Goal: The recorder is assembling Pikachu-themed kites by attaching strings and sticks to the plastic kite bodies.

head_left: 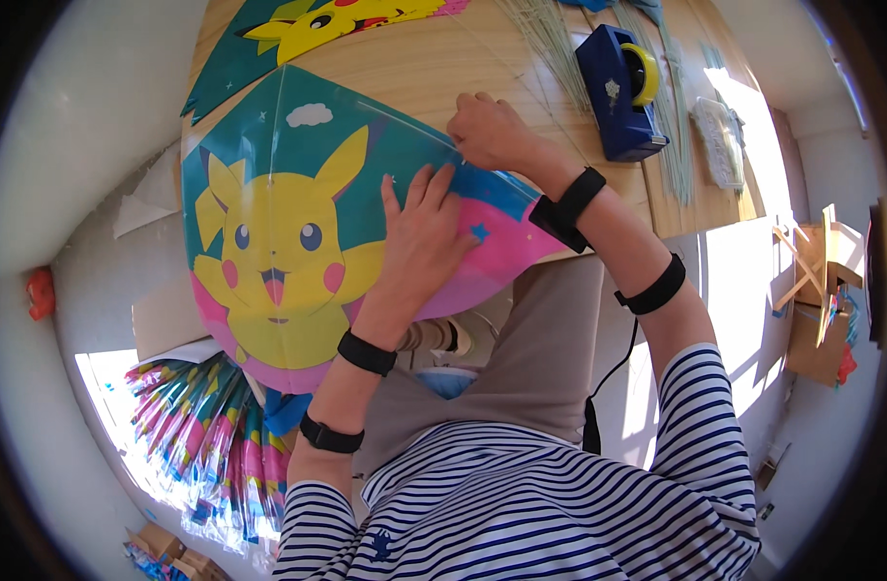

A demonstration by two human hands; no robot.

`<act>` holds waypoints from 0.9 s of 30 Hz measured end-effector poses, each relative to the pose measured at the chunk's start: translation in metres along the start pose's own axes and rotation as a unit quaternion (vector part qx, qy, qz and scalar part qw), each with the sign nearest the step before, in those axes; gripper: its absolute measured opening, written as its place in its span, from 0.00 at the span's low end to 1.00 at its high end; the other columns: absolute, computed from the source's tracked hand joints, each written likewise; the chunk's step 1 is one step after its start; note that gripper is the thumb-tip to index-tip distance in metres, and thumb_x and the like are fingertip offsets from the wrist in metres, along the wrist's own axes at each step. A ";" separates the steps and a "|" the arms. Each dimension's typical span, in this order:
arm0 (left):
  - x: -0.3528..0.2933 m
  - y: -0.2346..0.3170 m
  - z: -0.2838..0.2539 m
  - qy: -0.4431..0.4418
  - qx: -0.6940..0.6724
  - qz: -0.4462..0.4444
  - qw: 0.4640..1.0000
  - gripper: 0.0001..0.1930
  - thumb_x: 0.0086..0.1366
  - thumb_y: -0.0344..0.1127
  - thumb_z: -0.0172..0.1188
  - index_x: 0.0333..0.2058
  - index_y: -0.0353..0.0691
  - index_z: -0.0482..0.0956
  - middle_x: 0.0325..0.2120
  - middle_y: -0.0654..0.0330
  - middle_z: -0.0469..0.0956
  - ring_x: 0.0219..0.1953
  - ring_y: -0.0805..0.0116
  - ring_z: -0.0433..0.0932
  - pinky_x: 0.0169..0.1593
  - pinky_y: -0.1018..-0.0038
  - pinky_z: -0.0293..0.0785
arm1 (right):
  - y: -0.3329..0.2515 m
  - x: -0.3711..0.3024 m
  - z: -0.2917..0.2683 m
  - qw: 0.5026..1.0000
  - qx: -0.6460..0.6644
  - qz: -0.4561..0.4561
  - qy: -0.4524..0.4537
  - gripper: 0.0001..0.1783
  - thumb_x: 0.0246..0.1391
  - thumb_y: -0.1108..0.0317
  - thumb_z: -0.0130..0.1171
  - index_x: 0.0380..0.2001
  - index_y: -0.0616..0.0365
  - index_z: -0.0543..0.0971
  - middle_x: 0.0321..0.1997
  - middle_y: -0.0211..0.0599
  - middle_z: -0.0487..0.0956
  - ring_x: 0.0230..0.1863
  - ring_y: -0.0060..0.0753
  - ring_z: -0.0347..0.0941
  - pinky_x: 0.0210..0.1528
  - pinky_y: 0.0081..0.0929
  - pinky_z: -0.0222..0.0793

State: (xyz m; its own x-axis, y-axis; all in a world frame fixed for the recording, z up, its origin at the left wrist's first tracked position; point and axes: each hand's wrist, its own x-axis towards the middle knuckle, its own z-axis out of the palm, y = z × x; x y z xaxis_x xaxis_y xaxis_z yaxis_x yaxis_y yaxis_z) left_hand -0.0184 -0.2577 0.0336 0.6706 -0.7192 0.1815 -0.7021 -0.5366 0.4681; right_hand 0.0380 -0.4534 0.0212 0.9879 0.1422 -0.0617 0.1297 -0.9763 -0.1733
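Observation:
A kite [284,145] printed with a yellow cartoon character on green and pink lies at the table's near edge, part of it hanging past the edge. My left hand [422,232] rests flat on its right half, fingers spread. My right hand [492,134] is at the kite's upper right edge with its fingers curled closed; what they pinch is hidden. To the right of that hand stands a dark blue tape dispenser [606,102] with a roll of yellow tape [643,76].
Thin pale rods [550,53] lie along the table's far right, near a clear plastic box [717,143]. Another kite [342,31] lies at the far left. Below left is a fanned pile of folded kites [196,426]. Cardboard boxes [813,334] stand on the floor at right.

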 end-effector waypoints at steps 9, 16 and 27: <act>0.011 -0.004 0.009 0.007 -0.001 0.013 1.000 0.23 0.48 0.42 0.72 0.38 0.33 0.76 0.59 0.50 0.68 0.65 0.50 0.62 0.65 0.34 0.47 | 0.002 0.006 0.004 1.000 -0.008 -0.023 0.002 0.06 0.46 0.69 0.56 0.23 0.55 0.82 0.39 0.45 0.75 0.46 0.51 0.71 0.45 0.46 0.69; 0.017 -0.007 0.014 0.003 0.006 0.008 1.000 0.27 0.46 0.44 0.74 0.39 0.33 0.76 0.58 0.51 0.70 0.64 0.52 0.64 0.65 0.33 0.47 | 0.000 0.008 0.005 0.998 -0.059 -0.004 0.000 0.07 0.46 0.67 0.58 0.25 0.55 0.84 0.38 0.46 0.78 0.44 0.51 0.75 0.42 0.45 0.72; 0.020 0.000 0.013 -0.024 0.043 -0.002 0.999 0.31 0.44 0.47 0.75 0.43 0.32 0.78 0.59 0.52 0.70 0.64 0.53 0.64 0.66 0.33 0.46 | 0.022 0.009 -0.006 0.967 0.173 0.187 0.003 0.13 0.40 0.61 0.71 0.25 0.60 0.83 0.28 0.47 0.82 0.34 0.50 0.80 0.38 0.43 0.75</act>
State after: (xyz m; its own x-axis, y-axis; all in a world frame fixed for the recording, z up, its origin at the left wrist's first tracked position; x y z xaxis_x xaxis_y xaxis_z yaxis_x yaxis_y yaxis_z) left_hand -0.0087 -0.2777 0.0261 0.6629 -0.7362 0.1366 -0.7186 -0.5743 0.3921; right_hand 0.0507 -0.4744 0.0224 0.9611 -0.2117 -0.1775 -0.2711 -0.8462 -0.4587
